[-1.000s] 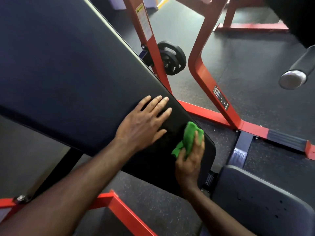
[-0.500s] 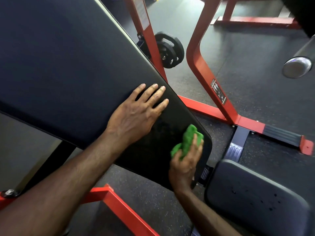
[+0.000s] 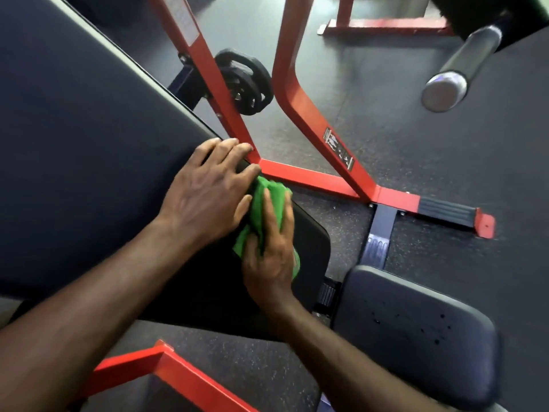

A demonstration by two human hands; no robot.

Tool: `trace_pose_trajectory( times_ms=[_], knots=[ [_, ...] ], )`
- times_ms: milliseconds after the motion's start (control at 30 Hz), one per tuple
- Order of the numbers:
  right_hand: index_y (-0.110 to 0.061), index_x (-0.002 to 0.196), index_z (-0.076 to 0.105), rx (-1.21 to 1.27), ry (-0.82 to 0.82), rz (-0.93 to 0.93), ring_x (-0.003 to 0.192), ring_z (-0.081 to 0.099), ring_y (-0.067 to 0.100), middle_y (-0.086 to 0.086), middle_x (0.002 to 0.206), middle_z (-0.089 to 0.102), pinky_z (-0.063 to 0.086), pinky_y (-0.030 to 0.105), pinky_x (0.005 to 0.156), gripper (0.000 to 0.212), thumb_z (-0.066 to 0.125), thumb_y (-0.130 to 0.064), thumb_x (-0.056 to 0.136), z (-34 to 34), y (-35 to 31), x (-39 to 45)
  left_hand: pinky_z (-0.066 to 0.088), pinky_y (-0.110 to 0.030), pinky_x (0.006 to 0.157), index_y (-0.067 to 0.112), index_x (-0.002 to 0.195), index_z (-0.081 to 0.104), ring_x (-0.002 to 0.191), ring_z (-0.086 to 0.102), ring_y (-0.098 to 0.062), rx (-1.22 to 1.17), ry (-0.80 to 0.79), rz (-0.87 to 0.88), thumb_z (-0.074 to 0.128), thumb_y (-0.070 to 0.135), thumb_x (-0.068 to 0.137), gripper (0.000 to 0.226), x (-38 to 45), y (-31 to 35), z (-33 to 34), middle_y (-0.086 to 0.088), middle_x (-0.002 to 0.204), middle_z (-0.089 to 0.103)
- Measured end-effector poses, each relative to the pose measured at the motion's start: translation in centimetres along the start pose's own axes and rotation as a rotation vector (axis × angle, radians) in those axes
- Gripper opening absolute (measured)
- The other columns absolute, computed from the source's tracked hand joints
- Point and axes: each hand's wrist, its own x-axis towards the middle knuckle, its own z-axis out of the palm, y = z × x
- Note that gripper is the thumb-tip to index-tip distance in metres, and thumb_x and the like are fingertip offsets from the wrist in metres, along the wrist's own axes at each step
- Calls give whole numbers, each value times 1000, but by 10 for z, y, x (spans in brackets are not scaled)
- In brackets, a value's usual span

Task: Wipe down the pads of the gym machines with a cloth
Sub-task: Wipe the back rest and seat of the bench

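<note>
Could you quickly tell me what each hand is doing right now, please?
Left hand: open, fingers flat on the back pad.
Right hand: holding the green cloth, pressing it on the pad.

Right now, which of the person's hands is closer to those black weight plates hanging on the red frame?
Left. The left hand lies flat on the back pad, fingertips at its edge just below the weight plates. The right hand grips the green cloth farther down the pad.
</note>
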Motion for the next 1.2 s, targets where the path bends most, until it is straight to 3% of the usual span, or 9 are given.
trace_pose_trajectory(
  times_ms=[100, 233, 300, 433, 600, 767, 1000, 1133, 1200],
  knots=[
    [-28, 160, 38, -82, 9, -6, 156, 24, 12, 5, 170, 24, 40, 34, 117, 74, 52, -20, 87, -13, 46, 20, 22, -48, 122, 18, 134, 61, 141, 44, -33, 31, -89, 39, 46, 47, 96, 50, 22, 13, 18, -13, 148, 53],
    [-32, 155, 45, -106, 203, 491, 134, 54, 30, 8, 158, 42, 49, 41, 105, 69, 46, -35, 86, -32, 94, 19, 24, -49, 120, 15, 134, 57, 130, 48, -35, 129, -141, 33, 35, 58, 99, 60, 27, 35, 38, -14, 134, 59],
    [-25, 146, 57, -54, 197, 439, 134, 54, 26, 10, 153, 47, 46, 38, 110, 58, 49, -33, 89, -25, 84, 35, 27, -49, 118, 14, 134, 55, 124, 48, -36, 152, -156, 47, 32, 62, 99, 63, 32, 42, 43, -14, 130, 58],
    [-20, 141, 63, -39, 49, 93, 133, 53, 17, 8, 147, 54, 43, 25, 111, 48, 55, -26, 94, -21, 84, 55, 30, -50, 116, 13, 134, 55, 120, 50, -37, 191, -140, 65, 30, 60, 101, 62, 39, 47, 51, -15, 128, 59],
    [-34, 139, 64, -198, 89, 617, 116, 64, 28, 8, 127, 69, 48, 31, 94, 55, 45, -44, 88, -57, 142, 52, 29, -49, 117, 13, 136, 54, 121, 50, -35, 163, -145, 65, 27, 61, 102, 64, 36, 53, 50, -12, 126, 59],
    [-25, 132, 69, -20, 70, 230, 113, 60, 9, -1, 127, 69, 46, 21, 100, 43, 60, -26, 90, -32, 108, 71, 29, -49, 117, 13, 131, 55, 120, 51, -34, 140, -112, 48, 31, 61, 102, 61, 41, 49, 52, -11, 124, 59],
    [-35, 125, 70, -181, 67, 696, 109, 66, 32, 7, 116, 74, 46, 32, 82, 48, 50, -46, 83, -58, 150, 67, 29, -50, 117, 13, 124, 55, 122, 51, -34, 112, -120, 54, 32, 62, 102, 58, 37, 50, 56, -12, 124, 59],
    [-34, 124, 72, -138, 31, 502, 100, 65, 17, -2, 112, 74, 49, 28, 84, 47, 52, -41, 83, -51, 135, 77, 30, -50, 116, 14, 123, 56, 122, 52, -34, 124, -99, 47, 33, 61, 102, 57, 39, 48, 56, -12, 123, 60],
    [-33, 128, 70, -148, 50, 558, 100, 64, 18, -1, 113, 73, 45, 27, 82, 44, 52, -40, 88, -52, 145, 68, 30, -50, 116, 14, 123, 56, 122, 52, -34, 116, -103, 45, 34, 62, 102, 58, 38, 48, 56, -12, 124, 60]
  ],
)
